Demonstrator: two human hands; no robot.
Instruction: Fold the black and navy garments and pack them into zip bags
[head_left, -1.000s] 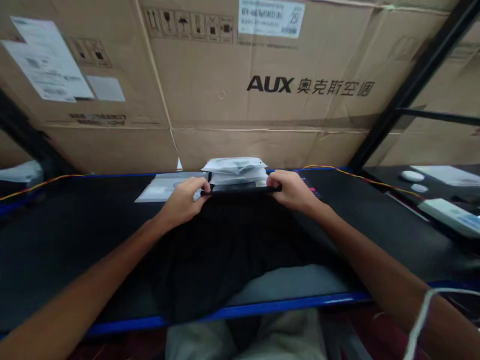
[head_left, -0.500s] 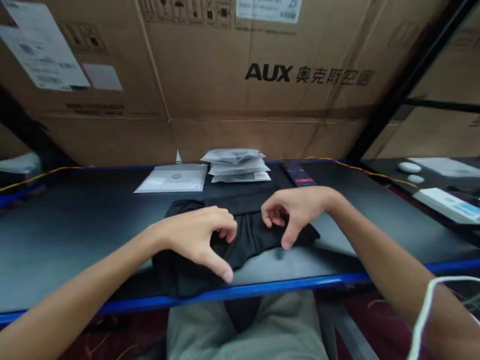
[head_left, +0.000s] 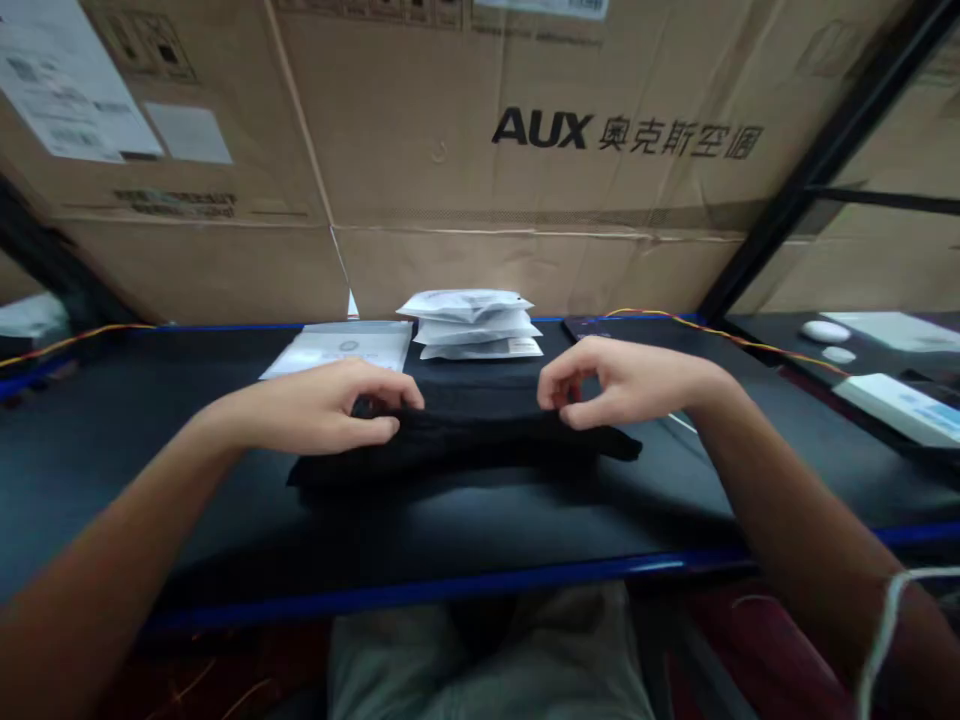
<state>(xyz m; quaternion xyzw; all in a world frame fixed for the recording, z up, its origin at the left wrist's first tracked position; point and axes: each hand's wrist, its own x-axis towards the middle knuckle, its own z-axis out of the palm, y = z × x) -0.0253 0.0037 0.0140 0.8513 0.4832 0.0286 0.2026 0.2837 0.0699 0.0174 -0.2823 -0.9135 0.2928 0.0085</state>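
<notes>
A black cloth [head_left: 465, 440], perhaps a garment, hangs between my two hands just over the dark tabletop. My left hand [head_left: 330, 405] pinches its upper edge on the left, thumb against fingers. On the right, my right hand [head_left: 615, 385] grips the same edge in a similar pinch. The cloth's ends droop past both hands, and its lower edge looks close to the table. Its exact kind cannot be made out. Behind it lie a stack of white plastic packets [head_left: 472, 325] and a flat white packet [head_left: 349, 345].
A large cardboard box [head_left: 435, 180] stands along the back of the black table [head_left: 480, 530], which has a blue front edge. A dark phone-like item [head_left: 589, 328] lies partly behind my right hand. To the right are a white box [head_left: 900, 405] and a yellow-red wire [head_left: 750, 345].
My hands were hovering with fingers apart over the bunched cloth. Now they are farther from the front edge, wider apart, and pinch the cloth, which is raised and stretched between them.
</notes>
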